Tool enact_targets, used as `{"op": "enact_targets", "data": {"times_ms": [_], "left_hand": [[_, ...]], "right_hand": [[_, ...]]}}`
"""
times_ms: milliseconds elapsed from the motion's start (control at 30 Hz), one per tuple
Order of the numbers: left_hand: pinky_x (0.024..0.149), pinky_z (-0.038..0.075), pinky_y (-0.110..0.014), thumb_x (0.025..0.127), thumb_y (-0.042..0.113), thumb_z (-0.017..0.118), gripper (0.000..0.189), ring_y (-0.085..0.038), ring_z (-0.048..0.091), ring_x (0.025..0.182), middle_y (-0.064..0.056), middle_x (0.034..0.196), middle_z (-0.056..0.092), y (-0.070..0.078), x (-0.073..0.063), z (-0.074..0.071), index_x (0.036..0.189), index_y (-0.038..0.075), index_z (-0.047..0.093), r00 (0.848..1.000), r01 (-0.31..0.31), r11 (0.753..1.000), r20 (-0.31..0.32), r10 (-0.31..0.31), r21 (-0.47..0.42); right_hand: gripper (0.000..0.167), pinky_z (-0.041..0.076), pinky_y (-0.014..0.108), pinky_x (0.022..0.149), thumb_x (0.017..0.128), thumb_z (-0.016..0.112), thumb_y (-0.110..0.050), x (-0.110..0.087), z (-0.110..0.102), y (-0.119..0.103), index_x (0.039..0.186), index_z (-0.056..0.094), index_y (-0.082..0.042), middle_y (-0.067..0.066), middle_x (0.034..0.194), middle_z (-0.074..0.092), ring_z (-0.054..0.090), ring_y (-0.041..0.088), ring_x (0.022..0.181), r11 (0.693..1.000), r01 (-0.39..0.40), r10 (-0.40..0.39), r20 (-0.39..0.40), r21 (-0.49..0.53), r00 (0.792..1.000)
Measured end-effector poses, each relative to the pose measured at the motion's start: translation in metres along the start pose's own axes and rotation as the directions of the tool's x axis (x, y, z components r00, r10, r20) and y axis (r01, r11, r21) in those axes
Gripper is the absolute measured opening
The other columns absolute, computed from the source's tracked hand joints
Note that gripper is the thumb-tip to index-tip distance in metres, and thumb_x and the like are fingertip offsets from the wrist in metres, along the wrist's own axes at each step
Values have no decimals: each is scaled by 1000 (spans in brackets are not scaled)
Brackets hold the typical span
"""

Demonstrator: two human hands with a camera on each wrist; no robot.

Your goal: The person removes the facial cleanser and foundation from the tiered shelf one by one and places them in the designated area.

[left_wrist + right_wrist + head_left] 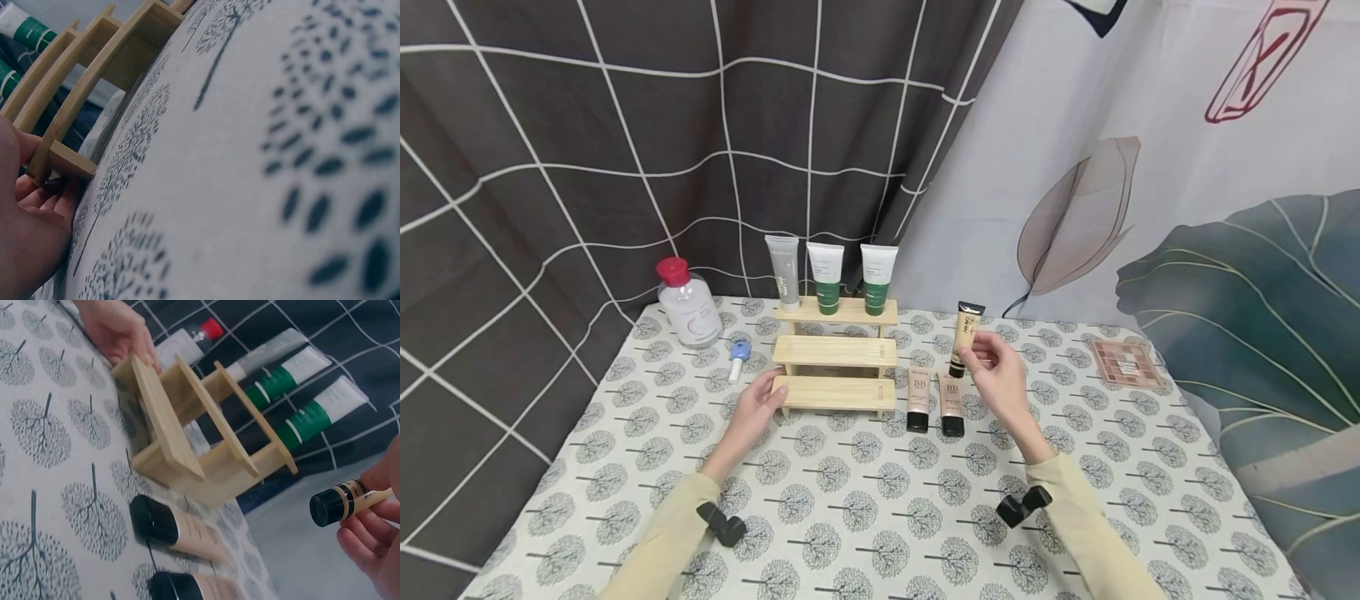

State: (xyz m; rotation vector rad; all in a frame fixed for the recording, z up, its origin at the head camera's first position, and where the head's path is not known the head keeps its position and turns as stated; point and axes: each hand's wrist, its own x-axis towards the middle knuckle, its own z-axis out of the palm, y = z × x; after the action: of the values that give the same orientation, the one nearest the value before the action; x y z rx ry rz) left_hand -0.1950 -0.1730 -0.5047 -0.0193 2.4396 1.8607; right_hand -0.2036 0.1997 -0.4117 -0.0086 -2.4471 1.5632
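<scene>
My right hand (1000,375) pinches a beige cosmetic tube (964,337) with a black cap, cap end down, raised over the table. With my left hand (758,408) I grip the left end of the lowest step of a three-step wooden display rack (835,393), thumb on top and fingers underneath. On the top step stand a grey tube (785,273) and two green-and-white tubes (827,279). Two pinkish BB cream tubes (918,398) with black caps lie on the table between the rack and my right hand.
Left of the rack stand a clear bottle with a red cap (691,308) and a small blue-and-white item (739,360). An eyeshadow palette (1127,364) lies at the far right on the tree-patterned tablecloth (857,517). Dark grid and pale printed curtains (647,125) hang behind.
</scene>
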Motion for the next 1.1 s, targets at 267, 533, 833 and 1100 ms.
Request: {"op": "enact_targets", "data": {"times_ms": [267,533,833,1100], "left_hand": [[126,31,-48,106,18,51,52,-42,36,148,-27,160,35,0,0,0,152,0,36,1000,0,1000,-4,0,2],[125,32,-47,106,18,51,52,-41,36,148,-27,160,35,-1,1,0,152,0,37,1000,2,1000,3,-2,-13],[125,32,-48,106,17,51,52,-42,36,148,-27,160,35,0,1,0,152,-1,36,1000,3,1000,7,-3,2],[124,34,-47,105,17,51,52,-42,39,147,-27,158,37,0,3,-1,152,-1,37,1000,-1,1000,2,1,1]], "right_hand": [[34,53,7,78,98,66,-18,-5,-15,14,125,62,3,22,113,68,62,11,92,996,-55,55,7,-74,998],[36,52,8,78,98,66,-20,-11,-27,27,125,60,3,21,115,67,62,18,97,984,-124,127,15,-124,992],[38,53,11,72,97,68,-23,-19,-34,42,121,61,6,22,111,69,62,15,88,967,-163,171,25,-194,985],[36,53,18,64,94,69,-21,-24,-38,55,115,63,7,20,101,70,61,16,79,936,-210,239,75,-282,968]]}}
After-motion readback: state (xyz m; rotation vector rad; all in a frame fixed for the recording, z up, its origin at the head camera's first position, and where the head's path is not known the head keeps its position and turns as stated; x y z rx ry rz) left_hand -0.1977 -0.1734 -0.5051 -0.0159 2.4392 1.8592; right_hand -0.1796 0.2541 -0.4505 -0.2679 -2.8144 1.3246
